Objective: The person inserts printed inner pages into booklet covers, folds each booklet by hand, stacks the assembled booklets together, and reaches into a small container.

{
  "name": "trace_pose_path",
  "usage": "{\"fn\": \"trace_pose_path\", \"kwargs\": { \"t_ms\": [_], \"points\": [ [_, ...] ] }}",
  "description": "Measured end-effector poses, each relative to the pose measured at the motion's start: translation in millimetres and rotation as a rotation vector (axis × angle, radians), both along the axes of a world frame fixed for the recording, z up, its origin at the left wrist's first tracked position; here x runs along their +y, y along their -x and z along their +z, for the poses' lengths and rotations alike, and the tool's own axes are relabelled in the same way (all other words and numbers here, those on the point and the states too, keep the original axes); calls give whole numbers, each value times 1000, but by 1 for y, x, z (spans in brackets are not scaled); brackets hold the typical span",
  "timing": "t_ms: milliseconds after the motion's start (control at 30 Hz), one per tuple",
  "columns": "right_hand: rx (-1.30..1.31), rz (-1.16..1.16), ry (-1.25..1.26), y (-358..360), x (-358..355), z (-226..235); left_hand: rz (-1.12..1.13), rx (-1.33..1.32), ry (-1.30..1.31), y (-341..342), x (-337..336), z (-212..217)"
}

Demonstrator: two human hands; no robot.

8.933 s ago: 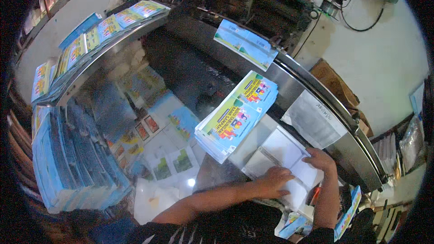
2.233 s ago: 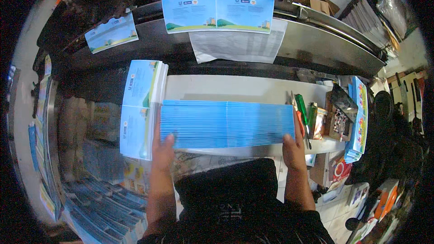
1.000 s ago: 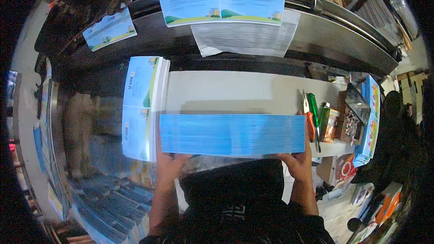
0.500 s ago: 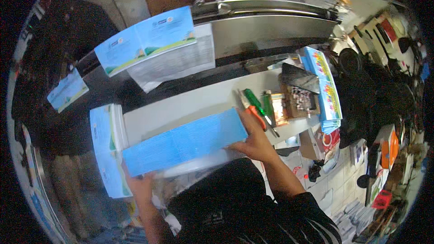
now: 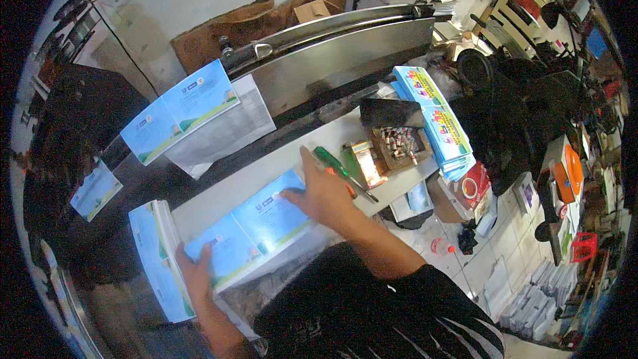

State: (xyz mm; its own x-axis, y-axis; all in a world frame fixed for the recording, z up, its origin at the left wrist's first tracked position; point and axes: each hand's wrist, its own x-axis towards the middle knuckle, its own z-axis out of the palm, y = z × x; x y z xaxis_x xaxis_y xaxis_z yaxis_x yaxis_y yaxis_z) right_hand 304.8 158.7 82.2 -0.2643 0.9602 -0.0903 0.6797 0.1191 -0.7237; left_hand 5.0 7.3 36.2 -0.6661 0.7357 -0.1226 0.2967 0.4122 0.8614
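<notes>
A stack of light-blue printed sheets point(image 5: 266, 216) lies on a long white board, printed face up, between my two hands. My left hand point(image 5: 199, 276) grips its left end, with the thumb over the top. At the right end is my right hand point(image 5: 325, 193), its thumb on the printed face and its fingers around the far corner; the fingertips are partly hidden. Just left of my left hand stands another pile of blue printed sheets point(image 5: 151, 252). A green-handled screwdriver point(image 5: 339, 167) and an orange-handled tool point(image 5: 349, 189) lie beside my right hand.
On the board's right are a box of small cylindrical pieces point(image 5: 399, 146), a dark flat block point(image 5: 392, 113) and stacked colourful booklets point(image 5: 438, 123). A metal machine bar point(image 5: 332, 60) runs behind. More blue sheets point(image 5: 183, 113) rest at the back left. A clear bottle point(image 5: 440, 246) lies on the floor.
The stack has turned from showing its striped edges to lying with its printed face up. Both hands stay at its ends. The whole view has shifted.
</notes>
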Motion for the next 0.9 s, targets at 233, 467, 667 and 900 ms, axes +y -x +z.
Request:
{"fn": "trace_pose_path", "kwargs": {
  "t_ms": [233, 467, 667, 900],
  "points": [
    [34, 42, -448, -20, -27, 1, -43, 250, 252, -19, 5, 29],
    [-192, -473, -394, -147, -29, -13, -14, 477, 310, -24, 0, 28],
    [-382, -432, -326, -191, -22, -9, 54, 263, 125, -31, -2, 42],
    [-366, -313, -346, -208, -8, -26, -6, 478, -291, -66, -29, 52]
  ]
}}
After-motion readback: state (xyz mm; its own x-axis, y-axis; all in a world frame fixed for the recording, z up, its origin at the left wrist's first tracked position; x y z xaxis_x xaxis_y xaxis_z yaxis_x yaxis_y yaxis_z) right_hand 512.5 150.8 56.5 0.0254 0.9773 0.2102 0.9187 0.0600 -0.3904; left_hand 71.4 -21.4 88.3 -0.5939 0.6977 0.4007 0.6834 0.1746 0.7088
